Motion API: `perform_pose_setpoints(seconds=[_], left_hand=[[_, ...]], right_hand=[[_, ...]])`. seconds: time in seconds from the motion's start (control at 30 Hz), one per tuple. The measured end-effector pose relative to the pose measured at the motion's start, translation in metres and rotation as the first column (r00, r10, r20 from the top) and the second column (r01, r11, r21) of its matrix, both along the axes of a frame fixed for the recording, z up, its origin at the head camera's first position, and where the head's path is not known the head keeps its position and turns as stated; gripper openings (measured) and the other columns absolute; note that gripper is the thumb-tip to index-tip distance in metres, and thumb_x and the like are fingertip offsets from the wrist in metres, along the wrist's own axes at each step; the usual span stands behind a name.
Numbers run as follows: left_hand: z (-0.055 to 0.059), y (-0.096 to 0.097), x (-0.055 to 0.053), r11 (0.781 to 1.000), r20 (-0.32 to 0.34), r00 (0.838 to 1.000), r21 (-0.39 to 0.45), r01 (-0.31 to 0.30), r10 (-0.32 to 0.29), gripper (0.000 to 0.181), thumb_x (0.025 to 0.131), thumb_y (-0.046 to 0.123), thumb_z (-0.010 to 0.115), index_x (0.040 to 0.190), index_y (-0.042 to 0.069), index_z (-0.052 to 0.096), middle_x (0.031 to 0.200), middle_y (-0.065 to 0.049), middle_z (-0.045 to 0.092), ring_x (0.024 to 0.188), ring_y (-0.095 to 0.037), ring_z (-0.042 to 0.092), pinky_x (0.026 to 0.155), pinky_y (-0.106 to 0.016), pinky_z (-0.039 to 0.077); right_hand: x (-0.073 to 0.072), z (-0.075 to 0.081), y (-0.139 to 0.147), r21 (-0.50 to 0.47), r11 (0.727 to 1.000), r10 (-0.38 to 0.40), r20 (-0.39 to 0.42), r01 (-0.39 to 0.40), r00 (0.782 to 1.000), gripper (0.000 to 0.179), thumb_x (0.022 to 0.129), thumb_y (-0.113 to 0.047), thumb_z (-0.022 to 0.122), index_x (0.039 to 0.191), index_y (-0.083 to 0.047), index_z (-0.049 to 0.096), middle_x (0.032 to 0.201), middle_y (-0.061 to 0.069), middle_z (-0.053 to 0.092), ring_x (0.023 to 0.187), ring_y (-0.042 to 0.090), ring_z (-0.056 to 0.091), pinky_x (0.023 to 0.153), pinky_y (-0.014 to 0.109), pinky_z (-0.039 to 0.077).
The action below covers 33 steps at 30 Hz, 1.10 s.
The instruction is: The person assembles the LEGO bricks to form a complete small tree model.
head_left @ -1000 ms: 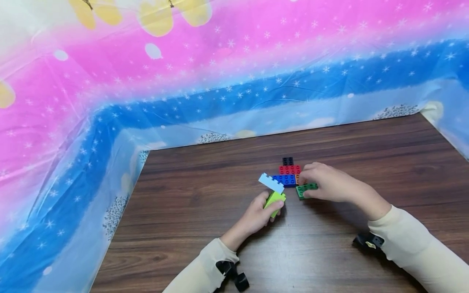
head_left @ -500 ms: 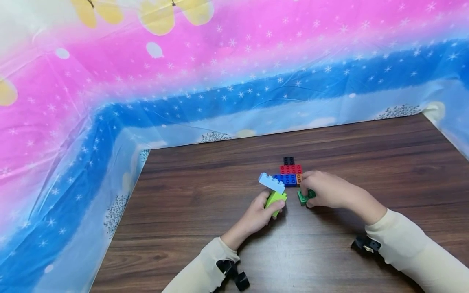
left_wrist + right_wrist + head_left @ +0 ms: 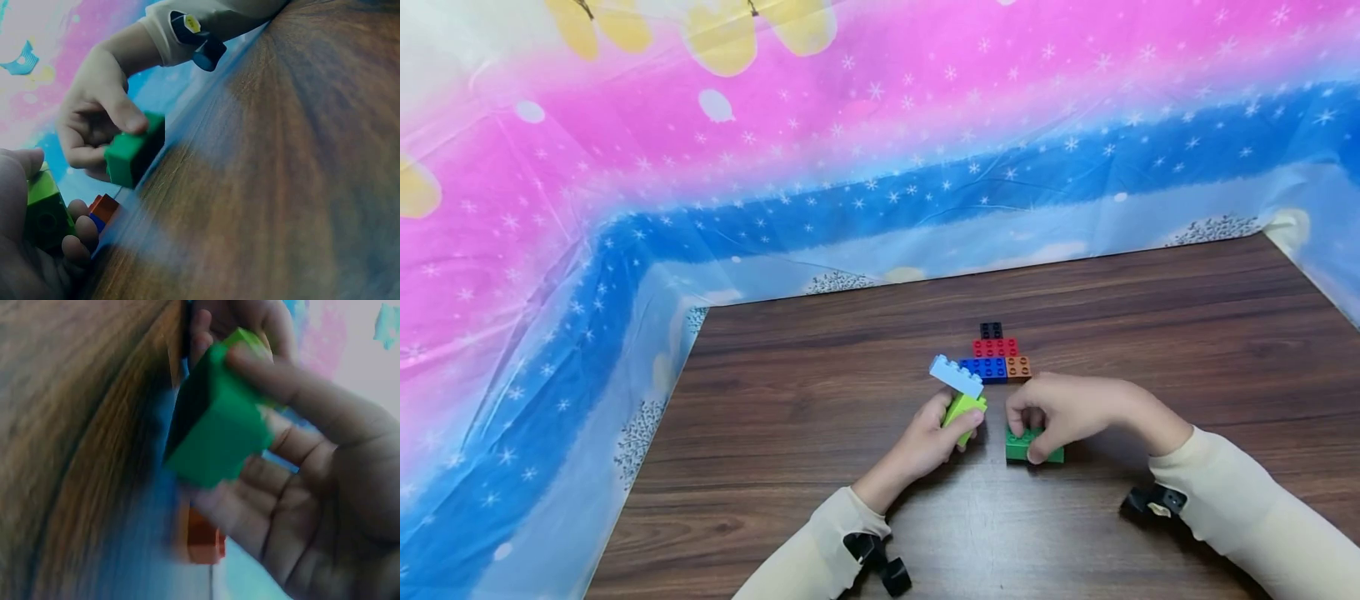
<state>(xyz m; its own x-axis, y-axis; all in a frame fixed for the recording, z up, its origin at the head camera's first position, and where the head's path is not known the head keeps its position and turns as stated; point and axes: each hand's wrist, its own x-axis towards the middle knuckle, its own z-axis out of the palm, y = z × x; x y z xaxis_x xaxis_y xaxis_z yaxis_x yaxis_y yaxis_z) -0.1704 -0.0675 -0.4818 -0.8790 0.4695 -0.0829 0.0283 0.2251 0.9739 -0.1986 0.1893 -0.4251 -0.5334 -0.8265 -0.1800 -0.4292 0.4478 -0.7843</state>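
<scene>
My left hand (image 3: 927, 442) grips a lime green toy brick (image 3: 961, 412). A light blue brick (image 3: 956, 376) joins its far end and slants up to the left. Thumb and fingers of my right hand (image 3: 1070, 412) pinch a dark green brick (image 3: 1018, 450), studs up, to the right of the left hand. In the right wrist view the thumb lies along one side of this green brick (image 3: 219, 437). Beyond the hands, a blue brick (image 3: 988, 368) lies beside an orange brick (image 3: 1018, 367); the light blue brick overlaps the blue one's left end.
Behind the blue brick sit a red brick (image 3: 995, 347) and a small black brick (image 3: 991, 330), in a stepped group. The dark wooden table (image 3: 805, 400) ends at a pink and blue patterned cloth (image 3: 880, 167) along its back and left edges.
My right hand has drawn the dark green brick toward the person, away from the orange brick, which shows fully now. The left hand has stayed in place with its bricks.
</scene>
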Motion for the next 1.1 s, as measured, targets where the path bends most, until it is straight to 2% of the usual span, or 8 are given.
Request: perform_pose_setpoints(seconds=[0.1,0.17,0.33,0.47,0.77,1.1], left_hand=[[0.000,0.000,0.000,1.000,0.000,1.000,0.004,0.007,-0.007,0.032,0.109,0.032,0.059,0.124,0.003,0.059,0.086,-0.002,0.064,0.064,-0.013,0.055,0.048,-0.025,0.044],[0.000,0.000,-0.001,1.000,-0.003,1.000,0.005,0.012,-0.012,0.031,0.109,0.032,0.059,0.121,0.003,0.060,0.085,-0.001,0.064,0.063,-0.012,0.055,0.048,-0.025,0.044],[0.000,-0.001,-0.001,1.000,-0.012,1.000,0.014,0.025,-0.025,0.030,0.109,0.030,0.058,0.116,0.001,0.061,0.084,-0.002,0.062,0.063,-0.012,0.053,0.048,-0.024,0.043],[-0.001,-0.001,-0.001,0.999,-0.021,0.999,0.018,0.033,-0.032,0.029,0.109,0.029,0.057,0.112,0.000,0.060,0.083,-0.001,0.061,0.062,-0.012,0.052,0.048,-0.023,0.043],[0.001,0.000,-0.001,0.999,-0.015,1.000,0.023,0.026,-0.026,0.028,0.109,0.030,0.058,0.115,0.003,0.060,0.082,0.000,0.062,0.061,-0.011,0.052,0.048,-0.023,0.042],[0.002,-0.001,0.000,1.000,0.000,1.000,-0.003,0.018,-0.018,0.030,0.109,0.032,0.058,0.117,0.003,0.061,0.085,0.000,0.063,0.063,-0.011,0.054,0.050,-0.023,0.043]], right_hand=[[-0.006,-0.001,0.006,-0.084,0.996,0.023,0.079,-0.016,0.997,0.021,0.088,-0.013,0.083,0.098,-0.011,0.065,0.091,-0.002,0.066,0.074,0.012,0.067,0.066,0.028,0.056],[-0.010,-0.002,0.010,-0.129,0.992,0.007,0.081,0.004,0.997,0.020,0.091,-0.014,0.082,0.100,-0.010,0.065,0.096,0.001,0.068,0.081,0.017,0.073,0.071,0.032,0.060],[-0.016,-0.005,0.013,-0.225,0.972,-0.065,0.038,0.072,0.997,0.019,0.095,-0.014,0.080,0.102,-0.007,0.064,0.098,0.006,0.067,0.086,0.020,0.074,0.072,0.033,0.061],[-0.018,-0.007,0.011,-0.273,0.955,-0.113,0.033,0.117,0.993,0.019,0.096,-0.013,0.079,0.104,-0.005,0.063,0.098,0.008,0.066,0.085,0.020,0.073,0.071,0.034,0.061],[-0.015,-0.008,0.004,-0.314,0.929,-0.183,0.066,0.195,0.981,0.020,0.097,-0.011,0.078,0.108,-0.003,0.063,0.101,0.011,0.070,0.088,0.022,0.073,0.076,0.035,0.062],[-0.013,-0.011,-0.001,-0.299,0.933,-0.185,0.075,0.199,0.980,0.021,0.097,-0.013,0.079,0.110,-0.002,0.067,0.101,0.010,0.072,0.089,0.022,0.073,0.078,0.035,0.062]])
